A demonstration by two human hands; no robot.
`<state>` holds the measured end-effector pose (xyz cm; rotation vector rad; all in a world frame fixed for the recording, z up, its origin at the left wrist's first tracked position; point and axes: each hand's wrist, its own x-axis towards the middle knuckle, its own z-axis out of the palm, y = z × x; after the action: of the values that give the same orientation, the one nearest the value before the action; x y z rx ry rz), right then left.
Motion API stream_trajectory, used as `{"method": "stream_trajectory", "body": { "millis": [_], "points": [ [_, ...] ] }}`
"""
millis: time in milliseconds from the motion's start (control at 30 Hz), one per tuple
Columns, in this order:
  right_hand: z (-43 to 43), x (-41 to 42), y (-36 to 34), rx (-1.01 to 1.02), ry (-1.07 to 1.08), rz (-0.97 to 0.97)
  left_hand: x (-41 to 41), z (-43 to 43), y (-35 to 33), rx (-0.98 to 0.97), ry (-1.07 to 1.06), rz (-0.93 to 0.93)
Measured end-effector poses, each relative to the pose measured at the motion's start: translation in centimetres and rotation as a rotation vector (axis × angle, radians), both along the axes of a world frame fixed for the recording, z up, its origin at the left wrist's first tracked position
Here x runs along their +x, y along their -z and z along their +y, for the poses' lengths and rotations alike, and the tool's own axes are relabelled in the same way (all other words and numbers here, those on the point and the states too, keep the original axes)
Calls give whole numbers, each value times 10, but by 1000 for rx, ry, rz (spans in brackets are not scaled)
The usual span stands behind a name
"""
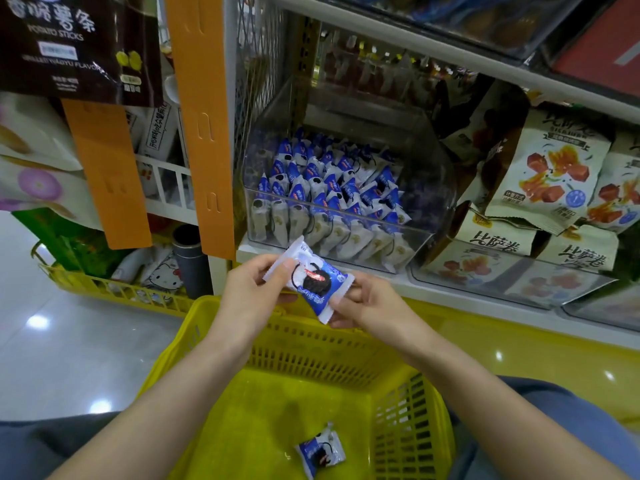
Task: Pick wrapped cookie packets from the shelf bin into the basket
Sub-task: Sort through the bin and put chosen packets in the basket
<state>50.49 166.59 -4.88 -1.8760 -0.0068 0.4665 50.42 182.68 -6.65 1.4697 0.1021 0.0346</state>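
Yellow basket (401,420) at 6 o'clock. One wrapped cookie packet (321,452) lies on its floor, toward 5 o'clock. Above the basket's far rim, centre of view, a second cookie packet (310,280) sits tilted between both hands. Left hand (252,292) pinches its upper-left end, thumb on top. Right hand (367,303) pinches the lower-right end, fingers curled. Clear shelf bin (437,174) at 12 o'clock, holding rows of stocked packets (329,188).

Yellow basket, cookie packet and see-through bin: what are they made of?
Yellow basket: looks like hard moulded plastic, slightly glossy, with neat rows of slots in its walls. Cookie packet: probably thin plastic film, since it glints in the light and has flat sealed ends. See-through bin: clear stiff plastic, maybe acrylic. The packets inside show through its shiny front.
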Motion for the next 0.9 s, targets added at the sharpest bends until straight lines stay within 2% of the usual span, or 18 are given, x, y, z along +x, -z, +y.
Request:
{"method": "stream_trajectory", "body": {
  "millis": [100, 200, 267, 333, 400, 533, 600, 767, 833, 900],
  "points": [
    [0, -2, 1, -52, -33, -64, 1, 0, -2, 34, -6, -54],
    [3, -3, 3, -131, -113, -238, 0, 2, -1, 294, 11, -185],
    [7, -5, 6, -93, -85, -267, -2, 3, 0, 491, 55, -252],
    [9, -4, 7, -102, -22, -330, -5, 1, 2, 587, 107, -284],
    [9, -4, 9, -86, 40, -380, -7, -2, 4, 574, 120, -268],
    [6, -2, 9, -19, 115, -364, -5, -7, 3, 321, 88, -88],
    [8, -4, 10, -30, 94, -395, -4, -7, 3, 293, 102, -65],
    [8, -6, 12, -374, -26, -813, -3, -6, 5, 302, 109, -43],
    [7, -5, 10, -471, -11, -909, -1, -7, 6, 299, 106, -44],
    [6, -4, 8, -485, 71, -930, 0, -7, 6, 287, 68, -57]
  ]
}}
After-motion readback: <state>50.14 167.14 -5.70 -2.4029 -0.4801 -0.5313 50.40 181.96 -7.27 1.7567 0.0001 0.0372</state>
